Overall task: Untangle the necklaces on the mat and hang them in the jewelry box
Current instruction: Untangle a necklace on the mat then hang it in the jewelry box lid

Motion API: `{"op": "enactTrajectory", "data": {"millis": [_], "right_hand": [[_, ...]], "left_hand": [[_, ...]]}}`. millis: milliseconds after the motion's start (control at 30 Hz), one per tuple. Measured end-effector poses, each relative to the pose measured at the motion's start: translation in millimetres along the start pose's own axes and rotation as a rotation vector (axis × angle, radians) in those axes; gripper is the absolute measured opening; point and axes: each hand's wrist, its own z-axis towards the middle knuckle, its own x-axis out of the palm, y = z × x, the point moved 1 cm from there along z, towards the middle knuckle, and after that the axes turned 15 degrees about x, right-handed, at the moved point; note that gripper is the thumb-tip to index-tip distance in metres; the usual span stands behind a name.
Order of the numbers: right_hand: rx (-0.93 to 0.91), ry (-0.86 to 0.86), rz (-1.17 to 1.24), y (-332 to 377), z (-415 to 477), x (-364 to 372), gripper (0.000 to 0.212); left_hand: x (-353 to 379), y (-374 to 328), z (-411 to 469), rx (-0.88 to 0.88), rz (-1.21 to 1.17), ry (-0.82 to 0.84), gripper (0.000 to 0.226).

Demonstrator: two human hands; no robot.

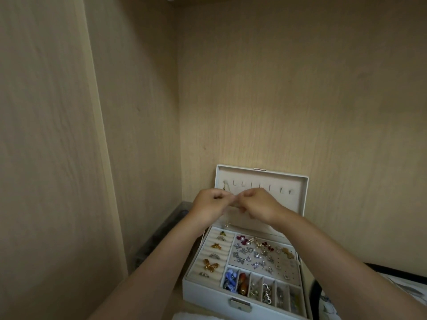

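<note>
Hanging | left hand (209, 205), right hand (260, 204): fingers (227, 198) pinch the fine necklace (226, 188) at the lid hooks (269, 187) | keep it taut, catch one free hook

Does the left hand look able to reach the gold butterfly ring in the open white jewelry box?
Probably yes: nothing covers the gold butterfly ring, though the left hand is busy pinching a thin gold necklace.
</note>
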Motion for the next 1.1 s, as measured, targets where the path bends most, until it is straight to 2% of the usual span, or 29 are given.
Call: {"op": "enactTrajectory", "data": {"millis": [67,133,300,400,467,600,733,867,1100], "right_hand": [[0.009,0.066,-0.057,-7,-2,8,0.023],[-0.011,0.081,-0.013,-11,-4,16,0.007],[-0.060,-0.008,0.018,-11,4,16,0.029],[-0.079,-0.113,0.023,-4,11,5,0.021],[-0.092,-0.183,0.011,5,15,-3,0.019],[-0.146,-0.308,-0.099,19,22,-11,0.027],[-0.174,-0.315,-0.219,22,28,-6,0.019],[-0.181,-0.346,-0.321,16,26,3,0.015],[-0.215,-0.337,-0.479,13,20,12,0.019]], "left_hand": [[-1,-2,2,0.019,0.019,-0.005,0.007],[-2,-2,5,0.044,0.058,0.021,0.009],[-7,4,5,0.166,0.174,0.123,0.011],[-11,11,-1,0.298,0.491,0.139,0.025],[-10,19,-5,0.421,0.714,0.206,0.029],[-1,36,-8,0.569,0.961,0.309,0.039],[4,43,-9,0.615,1.040,0.335,0.047],[3,44,-9,0.653,1.077,0.330,0.042],[-3,38,-3,0.648,1.080,0.375,0.032]]}}
